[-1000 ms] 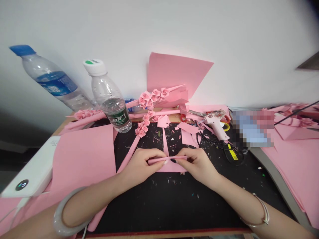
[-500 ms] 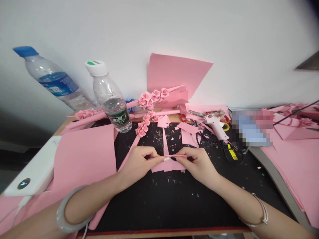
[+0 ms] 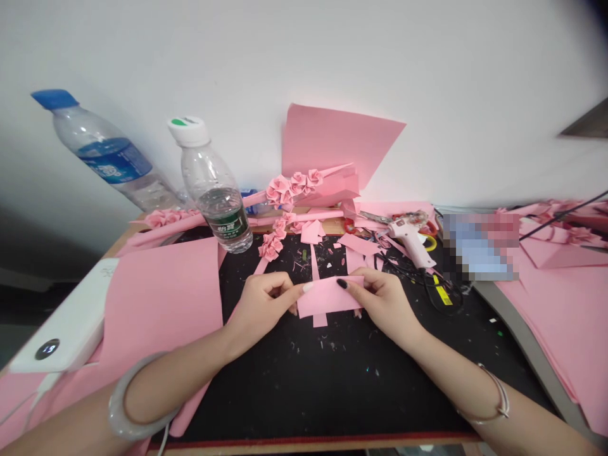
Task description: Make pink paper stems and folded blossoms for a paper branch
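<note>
1. Paper piece (image 3: 330, 299), pink and oblong, is pinched by left hand (image 3: 266, 299) and right hand (image 3: 386, 307), over the flat black mat (image 3: 332, 392).
2. Pink folded-paper flowers (image 3: 279, 190) behind look done; the held piece looks plain, so probably not finished.

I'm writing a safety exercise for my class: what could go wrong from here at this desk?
1. The paper held by the left hand and right hand could crease or tear if they pull unevenly.
2. The glue gun lies beside paper scraps; if hot, which the picture cannot show, it might scorch them.
3. The bottle with the white cap stands close to paper flowers and might crush them if knocked over.
</note>
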A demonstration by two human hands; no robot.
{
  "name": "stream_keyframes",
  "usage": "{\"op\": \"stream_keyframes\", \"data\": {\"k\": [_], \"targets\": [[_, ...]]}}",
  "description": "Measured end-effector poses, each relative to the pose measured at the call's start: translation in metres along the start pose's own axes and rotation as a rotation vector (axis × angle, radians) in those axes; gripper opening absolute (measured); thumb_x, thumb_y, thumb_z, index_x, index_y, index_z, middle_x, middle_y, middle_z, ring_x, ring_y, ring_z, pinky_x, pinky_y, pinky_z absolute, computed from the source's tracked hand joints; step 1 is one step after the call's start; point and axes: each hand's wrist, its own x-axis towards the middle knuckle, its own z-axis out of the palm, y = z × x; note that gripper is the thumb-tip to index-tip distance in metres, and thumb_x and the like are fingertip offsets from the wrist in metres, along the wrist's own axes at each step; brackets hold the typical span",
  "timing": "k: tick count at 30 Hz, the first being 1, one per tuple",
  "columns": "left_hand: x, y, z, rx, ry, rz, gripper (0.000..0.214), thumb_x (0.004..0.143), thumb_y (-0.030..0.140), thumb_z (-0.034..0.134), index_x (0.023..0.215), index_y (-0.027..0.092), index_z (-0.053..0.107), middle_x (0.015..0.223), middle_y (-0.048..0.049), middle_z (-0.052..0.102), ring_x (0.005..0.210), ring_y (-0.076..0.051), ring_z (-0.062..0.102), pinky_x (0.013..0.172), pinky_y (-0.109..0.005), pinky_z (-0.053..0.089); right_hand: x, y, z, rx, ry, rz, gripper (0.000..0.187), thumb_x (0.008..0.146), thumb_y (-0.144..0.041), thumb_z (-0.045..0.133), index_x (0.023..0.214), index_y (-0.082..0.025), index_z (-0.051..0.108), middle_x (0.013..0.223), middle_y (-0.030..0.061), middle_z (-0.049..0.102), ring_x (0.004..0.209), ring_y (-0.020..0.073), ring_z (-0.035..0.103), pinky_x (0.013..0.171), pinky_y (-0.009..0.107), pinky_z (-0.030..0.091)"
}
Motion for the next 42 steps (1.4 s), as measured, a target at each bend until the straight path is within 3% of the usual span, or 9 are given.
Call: {"op": "stream_keyframes", "data": {"k": [4,6,9,12,16,21,30,37,42], "targets": [[-0.0029,0.0038,0.0013,0.089,0.13,0.143,0.012,0.08,0.027,0.055,0.073,0.018,0.05,0.07,0.001,0.054,0.064,-0.012,0.05,0.06,-0.023,0.042,0.0018,0.003,0.0001,0.07,0.018,0.061,0.025,0.079,-0.038,0.061,0.07,-0.014,0.06,0.046,-0.0045,0.048,0.036,0.0079,0.044,0.035,0.019,0.031],[-0.0047,0.0068,0.0025,0.156,0.152,0.236,0.02,0.073,0.027,0.063,0.087,0.019,0.05,0.088,-0.0028,0.055,0.081,-0.016,0.052,0.073,-0.028,0.044,0.0008,0.0027,0.0022,0.097,-0.015,0.08,0.025,0.079,-0.038,0.061,0.073,-0.014,0.061,0.047,-0.005,0.048,0.036,0.0069,0.042,0.034,0.018,0.031],[-0.0061,0.0087,0.0048,0.243,-0.006,0.358,0.05,0.066,0.03,0.071,0.11,0.021,0.049,0.113,-0.0073,0.053,0.106,-0.023,0.047,0.094,-0.036,0.038,-0.002,0.0001,0.0058,0.123,-0.074,0.101,0.023,0.079,-0.037,0.06,0.081,-0.014,0.063,0.051,-0.0045,0.05,0.035,0.0059,0.042,0.034,0.017,0.032],[-0.0056,0.0062,0.0064,0.294,-0.126,0.391,0.052,0.071,0.029,0.068,0.119,0.023,0.049,0.116,-0.0053,0.057,0.108,-0.023,0.047,0.096,-0.038,0.036,-0.0036,-0.0016,0.0074,0.152,-0.104,0.118,0.026,0.08,-0.037,0.06,0.09,-0.014,0.063,0.051,-0.0049,0.051,0.035,0.0058,0.042,0.033,0.017,0.032],[-0.0047,0.0022,0.006,0.287,-0.109,0.33,0.05,0.074,0.029,0.066,0.121,0.023,0.05,0.118,-0.0055,0.058,0.109,-0.023,0.048,0.096,-0.038,0.037,-0.0034,0.0016,0.0071,0.322,-0.166,0.064,0.036,0.08,-0.043,0.058,0.103,-0.015,0.06,0.058,-0.0038,0.051,0.039,0.0062,0.042,0.035,0.018,0.035],[-0.0048,0.0036,0.0043,0.176,-0.078,0.197,0.052,0.074,0.031,0.065,0.123,0.025,0.05,0.123,-0.0055,0.055,0.112,-0.023,0.049,0.097,-0.038,0.038,-0.0033,0.0044,0.0076,0.437,-0.265,-0.003,0.058,0.068,-0.047,0.069,0.115,-0.016,0.052,0.06,-0.0035,0.052,0.046,0.0085,0.046,0.038,0.018,0.038],[-0.0038,0.0045,0.0051,0.055,-0.069,0.114,0.047,0.075,0.038,0.063,0.119,0.024,0.055,0.123,-0.0057,0.057,0.113,-0.024,0.052,0.098,-0.038,0.039,-0.0011,0.0041,0.0056,0.331,-0.21,0.013,0.039,0.067,-0.037,0.073,0.097,-0.017,0.058,0.063,-0.0036,0.054,0.046,0.0083,0.05,0.04,0.019,0.043],[-0.0021,0.0046,0.0022,-0.134,-0.103,0.009,0.034,0.091,0.039,0.038,0.11,0.023,0.06,0.108,-0.0024,0.065,0.105,-0.022,0.056,0.087,-0.031,0.046,-0.0033,0.0034,0.007,0.127,-0.153,0.016,0.021,0.077,-0.036,0.061,0.078,-0.015,0.056,0.057,-0.0017,0.057,0.045,0.0109,0.053,0.045,0.023,0.046],[-0.0007,0.0044,0.0042,-0.193,-0.127,-0.021,0.03,0.088,0.037,0.043,0.106,0.021,0.061,0.101,-0.0019,0.065,0.099,-0.022,0.058,0.082,-0.031,0.048,-0.0035,0.0015,0.0092,0.045,-0.13,-0.057,0.014,0.08,-0.031,0.053,0.077,-0.018,0.054,0.065,0.0002,0.058,0.058,0.0145,0.058,0.053,0.026,0.049]]}}
